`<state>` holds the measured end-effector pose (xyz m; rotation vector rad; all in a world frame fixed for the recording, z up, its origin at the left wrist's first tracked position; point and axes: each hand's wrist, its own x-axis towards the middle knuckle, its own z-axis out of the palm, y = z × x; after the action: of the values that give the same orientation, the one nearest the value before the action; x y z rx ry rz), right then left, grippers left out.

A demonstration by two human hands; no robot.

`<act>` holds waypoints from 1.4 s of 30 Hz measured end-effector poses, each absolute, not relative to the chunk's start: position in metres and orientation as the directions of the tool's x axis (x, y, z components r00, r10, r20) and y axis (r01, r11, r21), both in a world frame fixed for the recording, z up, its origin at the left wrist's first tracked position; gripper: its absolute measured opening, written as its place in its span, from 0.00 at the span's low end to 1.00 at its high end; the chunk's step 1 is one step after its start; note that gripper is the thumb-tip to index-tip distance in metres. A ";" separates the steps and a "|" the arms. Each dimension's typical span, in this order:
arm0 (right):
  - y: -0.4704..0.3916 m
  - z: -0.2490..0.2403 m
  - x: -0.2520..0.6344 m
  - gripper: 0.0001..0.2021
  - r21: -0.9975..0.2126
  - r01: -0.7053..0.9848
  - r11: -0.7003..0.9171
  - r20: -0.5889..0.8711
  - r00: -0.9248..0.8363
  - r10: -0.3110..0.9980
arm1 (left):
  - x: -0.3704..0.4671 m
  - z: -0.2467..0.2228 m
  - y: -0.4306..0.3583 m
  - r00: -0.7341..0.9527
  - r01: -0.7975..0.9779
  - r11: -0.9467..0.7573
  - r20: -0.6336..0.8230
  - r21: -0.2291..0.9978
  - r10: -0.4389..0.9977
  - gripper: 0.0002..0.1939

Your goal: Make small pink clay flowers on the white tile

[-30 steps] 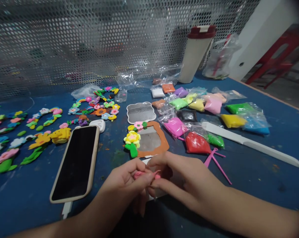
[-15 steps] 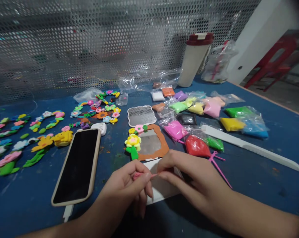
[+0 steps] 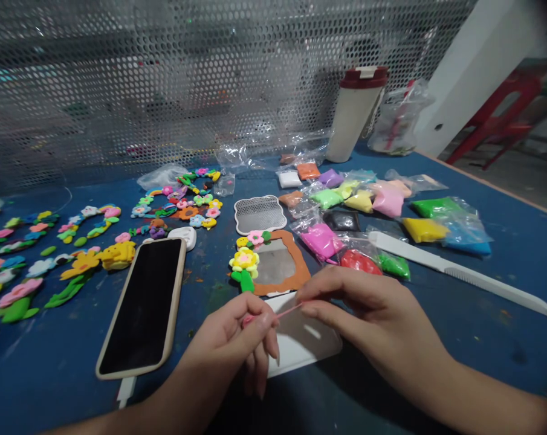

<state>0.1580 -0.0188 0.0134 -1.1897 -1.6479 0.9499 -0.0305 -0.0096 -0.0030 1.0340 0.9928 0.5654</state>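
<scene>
Pink clay [image 3: 249, 320] is pinched in my left hand [image 3: 241, 338], closed above the left part of a white board [image 3: 300, 344]. A thin pink strand runs from it to the fingertips of my right hand [image 3: 368, 308], which are closed on its other end. Just beyond the board lies a mirror with a brown clay frame [image 3: 301, 266]. Yellow and pink clay flowers [image 3: 245, 260] with green leaves decorate its left side. A white-edged mirror [image 3: 260, 214] lies behind it.
On the left are a phone [image 3: 144, 308] with a cable and several clay-flower rings [image 3: 90, 223]. On the right lie bagged clay packets [image 3: 321, 240] and a white serrated knife [image 3: 459, 272]. A tumbler [image 3: 355, 115] stands at the back, before a perforated metal panel [image 3: 164, 78].
My right hand has moved slightly right and up, away from my left hand. The pink strand between them is longer, and more of the white board shows.
</scene>
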 end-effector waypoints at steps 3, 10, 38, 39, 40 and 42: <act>-0.019 0.012 0.157 0.09 -0.919 0.285 0.274 0.204 -0.253 0.946 | -0.031 -0.004 -0.009 0.475 0.043 0.404 -0.375 0.914 0.796 0.11; -0.022 0.005 0.150 0.05 -0.867 0.368 0.337 0.187 -0.386 0.903 | -0.034 0.003 -0.013 0.516 0.133 0.399 -0.407 0.907 0.754 0.10; -0.019 0.010 0.153 0.06 -0.909 0.352 0.224 0.078 -0.385 0.920 | -0.033 -0.001 -0.010 0.447 -0.108 0.463 -0.373 0.880 0.813 0.09; -0.019 0.010 0.152 0.06 -0.915 0.348 0.206 0.060 -0.386 0.920 | -0.033 0.000 -0.010 0.442 -0.110 0.468 -0.379 0.877 0.813 0.10; -0.019 0.010 0.152 0.05 -0.920 0.349 0.180 0.035 -0.384 0.923 | -0.033 0.000 -0.010 0.443 -0.113 0.470 -0.379 0.875 0.812 0.12; -0.018 0.009 0.151 0.05 -0.920 0.366 0.141 -0.006 -0.371 0.929 | -0.033 0.001 -0.010 0.459 -0.118 0.475 -0.376 0.872 0.805 0.17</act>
<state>0.1513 -0.0180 0.0089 -1.2410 -1.8253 1.2107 -0.0330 -0.0096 0.0005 0.8955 0.9158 0.6732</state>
